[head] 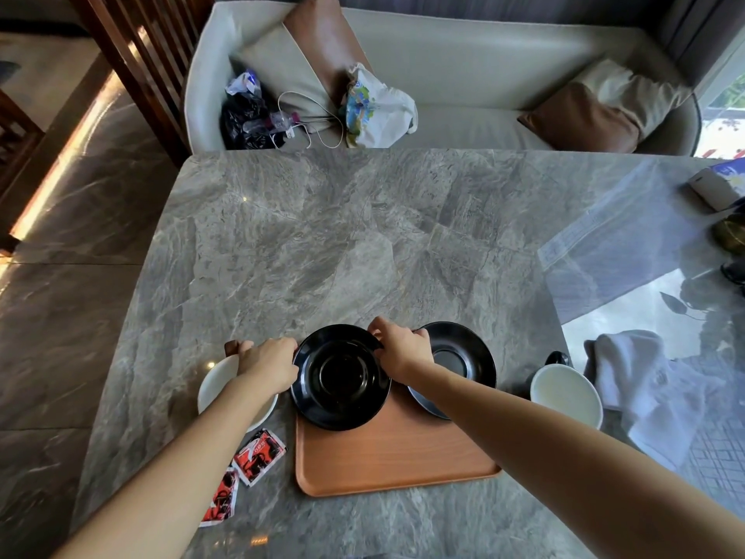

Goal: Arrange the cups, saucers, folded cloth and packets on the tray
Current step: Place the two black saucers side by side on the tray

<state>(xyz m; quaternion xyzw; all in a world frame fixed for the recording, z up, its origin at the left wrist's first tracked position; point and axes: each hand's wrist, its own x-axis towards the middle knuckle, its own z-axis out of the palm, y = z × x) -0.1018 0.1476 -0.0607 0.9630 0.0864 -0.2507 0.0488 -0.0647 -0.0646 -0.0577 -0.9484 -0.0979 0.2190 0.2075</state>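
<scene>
A black saucer (340,377) sits over the far left corner of the wooden tray (395,453). My left hand (268,363) grips its left rim and my right hand (403,351) grips its right rim. A second black saucer (463,357) lies at the tray's far right corner, partly under my right forearm. One white cup (219,387) stands left of the tray, half hidden by my left arm. Another white cup (566,393) stands to the right. Two red packets (260,457) (221,498) lie left of the tray. A white cloth (641,381) lies at the right.
The grey marble table (322,244) stretches ahead. A beige sofa (463,74) with cushions and plastic bags (375,108) stands beyond the far edge. A white box (709,187) and dark objects sit at the table's right edge.
</scene>
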